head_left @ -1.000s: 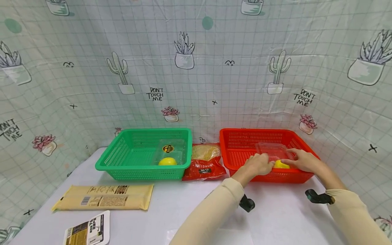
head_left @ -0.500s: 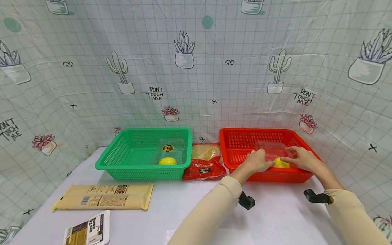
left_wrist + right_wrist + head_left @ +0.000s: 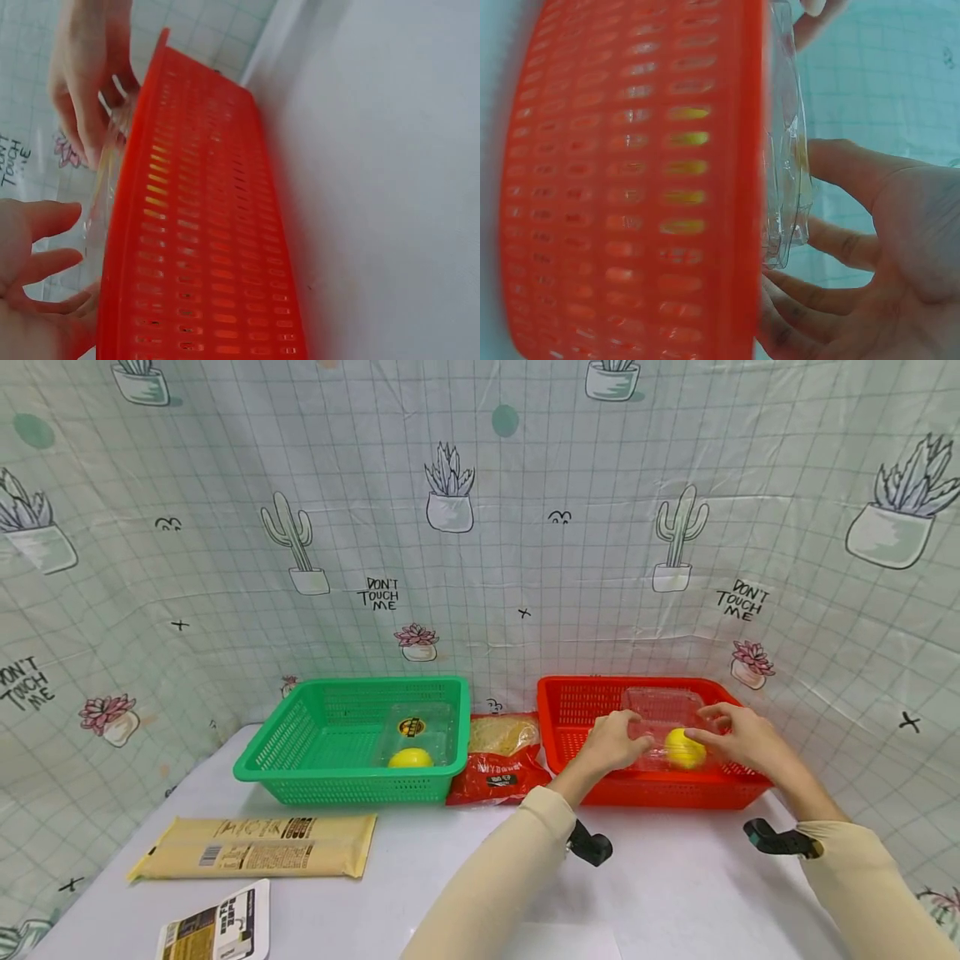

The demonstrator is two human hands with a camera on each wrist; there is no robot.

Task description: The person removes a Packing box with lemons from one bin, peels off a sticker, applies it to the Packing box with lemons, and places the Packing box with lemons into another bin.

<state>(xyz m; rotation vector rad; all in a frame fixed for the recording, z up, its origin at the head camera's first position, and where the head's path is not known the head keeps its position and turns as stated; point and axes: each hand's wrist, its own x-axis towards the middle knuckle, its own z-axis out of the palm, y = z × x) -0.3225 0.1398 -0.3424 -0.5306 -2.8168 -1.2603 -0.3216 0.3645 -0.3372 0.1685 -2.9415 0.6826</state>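
Note:
A clear plastic box [image 3: 660, 702] with a round yellow thing [image 3: 686, 749] inside stands partly above the rim of the red basket [image 3: 675, 793]. My left hand [image 3: 609, 743] holds its left side, thumb and fingers spaced apart at the edge. On the opposite side my right hand [image 3: 750, 743] grips it, the thumb near the top and the other fingers around the side. In the right wrist view the box [image 3: 787, 172] sticks out past the basket rim beside the right hand [image 3: 870, 247]. The basket wall partly hides the left fingertips in the left wrist view.
To the left is a green basket [image 3: 352, 789] with another clear box [image 3: 433, 722] and yellow round thing [image 3: 410, 757]. A red food bag [image 3: 501, 768] lies between the baskets. A long tan packet [image 3: 255, 846] and a printed white pack [image 3: 217, 922] lie at front left.
Both hands have risen, and the clear box with the yellow thing has come up with them, from inside the red basket to partly above its rim.

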